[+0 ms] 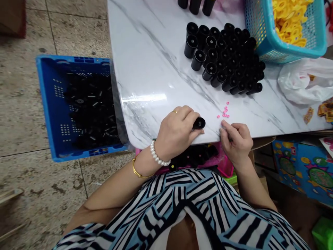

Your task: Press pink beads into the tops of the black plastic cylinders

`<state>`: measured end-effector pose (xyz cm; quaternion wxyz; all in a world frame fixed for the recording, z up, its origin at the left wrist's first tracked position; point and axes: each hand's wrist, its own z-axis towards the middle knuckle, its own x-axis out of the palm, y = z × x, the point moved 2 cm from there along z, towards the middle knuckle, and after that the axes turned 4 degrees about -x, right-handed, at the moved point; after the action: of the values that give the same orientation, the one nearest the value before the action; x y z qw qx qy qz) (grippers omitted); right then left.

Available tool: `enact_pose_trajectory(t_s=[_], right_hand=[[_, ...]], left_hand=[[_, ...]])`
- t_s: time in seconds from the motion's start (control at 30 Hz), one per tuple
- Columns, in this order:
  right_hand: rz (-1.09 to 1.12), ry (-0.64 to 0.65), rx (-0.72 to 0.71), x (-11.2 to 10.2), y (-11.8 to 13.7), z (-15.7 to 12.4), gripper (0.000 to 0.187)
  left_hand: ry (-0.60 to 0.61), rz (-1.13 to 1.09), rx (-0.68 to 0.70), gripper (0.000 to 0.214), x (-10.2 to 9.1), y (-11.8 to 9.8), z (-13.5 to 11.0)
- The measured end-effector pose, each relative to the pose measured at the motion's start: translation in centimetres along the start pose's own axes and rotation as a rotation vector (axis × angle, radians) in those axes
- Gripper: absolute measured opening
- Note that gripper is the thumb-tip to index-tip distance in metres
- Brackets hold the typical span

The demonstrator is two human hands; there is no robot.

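Note:
My left hand [178, 130] is wrapped around a black plastic cylinder [199, 123] near the table's front edge, with its round end facing up. Just right of it, my right hand [236, 140] rests at the same edge, fingers curled and the index finger reaching toward the small pink rings [225, 111]. Whether anything is between its thumb and fingers is hidden. Several of those rings lie loose on the marbled white table [156, 69]. Beyond them stands a tight group of similar black cylinders [223, 57], upright.
A turquoise basket [282, 50] of yellow plastic parts stands back right, with a white plastic bag [307, 81] before it. Left of the table, a blue crate [47, 107] holds black parts. Below the front edge, a pink container [226, 166] holds black pieces.

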<state>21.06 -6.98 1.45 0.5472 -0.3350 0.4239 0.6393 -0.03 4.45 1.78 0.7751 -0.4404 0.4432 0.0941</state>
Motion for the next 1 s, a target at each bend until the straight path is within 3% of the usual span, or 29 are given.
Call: enact_pose_trajectory(t_s=[0.1,0.27,0.43,0.57,0.67,0.73,0.9,1.0], right_hand=[[-0.032,0.013,-0.056,0.4,-0.1,0.5,0.034],[0.077,0.027,-0.024,1.1,-1.7,2.6,0.018],[0.062,-0.042,-0.061,1.6,-1.8,3.5,0.011],[0.171,-0.015,-0.025,1.1,0.0,2.9,0.005],[0.249,0.031,0.04,0.3,0.1,2.3,0.005],[0.23,-0.018,0.099,-0.3,-1.6,2.1,0.004],[0.036,-0.313,0.299,-1.2,-9.9,2.2,0.007],[-0.007,-0.231,0.366,-0.1,-12.0,2.8,0.007]], left_hand=[[0.001,0.004,0.045,0.023,-0.2,-0.1,-0.2],[-0.01,-0.009,0.033,0.017,-0.8,0.2,0.3],[0.004,-0.008,0.049,0.01,-0.9,0.3,0.8],[-0.008,0.098,0.005,0.036,-0.2,-0.5,-0.3],[-0.022,0.1,-0.002,0.038,-0.2,-0.5,-1.6],[0.052,0.05,0.085,0.031,-0.4,-0.4,-2.5],[0.228,-0.062,0.315,0.035,-1.0,-0.6,-4.2],[0.253,-0.152,0.368,0.052,-1.7,-0.9,-3.8]])
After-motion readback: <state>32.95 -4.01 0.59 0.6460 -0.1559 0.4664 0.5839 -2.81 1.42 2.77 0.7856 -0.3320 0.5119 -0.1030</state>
